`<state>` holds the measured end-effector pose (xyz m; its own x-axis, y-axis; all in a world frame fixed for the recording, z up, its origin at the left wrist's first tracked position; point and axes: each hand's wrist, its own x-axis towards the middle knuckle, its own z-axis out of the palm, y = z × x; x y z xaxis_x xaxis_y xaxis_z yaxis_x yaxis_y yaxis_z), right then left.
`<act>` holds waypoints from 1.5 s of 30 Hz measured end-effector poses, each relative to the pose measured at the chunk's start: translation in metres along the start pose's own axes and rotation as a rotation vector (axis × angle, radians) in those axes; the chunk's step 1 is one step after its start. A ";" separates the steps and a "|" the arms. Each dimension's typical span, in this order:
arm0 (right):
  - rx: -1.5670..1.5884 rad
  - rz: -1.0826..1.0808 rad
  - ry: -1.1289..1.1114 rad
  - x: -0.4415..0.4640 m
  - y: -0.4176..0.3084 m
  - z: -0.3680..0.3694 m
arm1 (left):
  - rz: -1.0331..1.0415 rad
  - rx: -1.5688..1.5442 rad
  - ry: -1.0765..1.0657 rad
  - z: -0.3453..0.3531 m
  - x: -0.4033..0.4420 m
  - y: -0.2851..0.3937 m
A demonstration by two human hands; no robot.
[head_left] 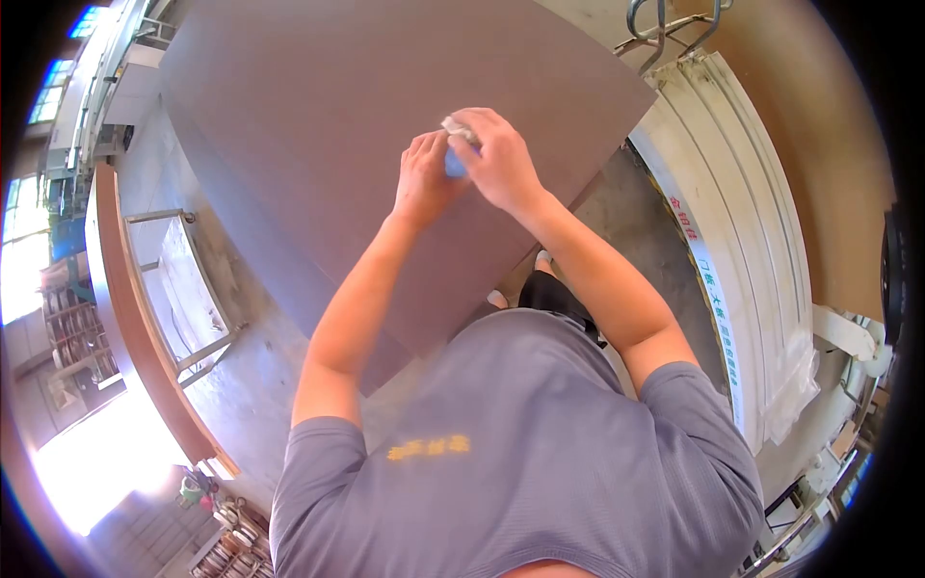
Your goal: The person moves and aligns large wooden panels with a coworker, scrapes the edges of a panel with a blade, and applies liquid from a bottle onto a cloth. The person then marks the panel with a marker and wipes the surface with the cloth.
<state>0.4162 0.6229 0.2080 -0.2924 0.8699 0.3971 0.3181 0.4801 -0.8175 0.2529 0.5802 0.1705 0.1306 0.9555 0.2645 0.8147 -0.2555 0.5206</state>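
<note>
The head view looks down past the near shirt [540, 424] onto the panel [337, 125].

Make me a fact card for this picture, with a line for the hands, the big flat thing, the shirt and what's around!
Right hand: right hand gripping a crumpled white piece
Left hand: left hand close beside the right; its grip is unclear
Between hands: something blue, mostly hidden
Big flat thing: brown panel, under both hands
Shirt: grey T-shirt with blurry yellow lettering
Picture's right: long off-white panels with red and blue writing on one edge
Picture's left: metal frame on the floor
</note>
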 end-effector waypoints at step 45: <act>-0.726 0.160 -0.445 -0.112 0.151 -0.094 | -0.454 0.480 0.018 0.013 -0.082 -0.156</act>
<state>0.5819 0.6085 0.0789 -0.4727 0.8809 -0.0242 0.8383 0.4411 -0.3203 0.1220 0.5436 0.0569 -0.2912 0.9491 0.1199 0.9485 0.2701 0.1654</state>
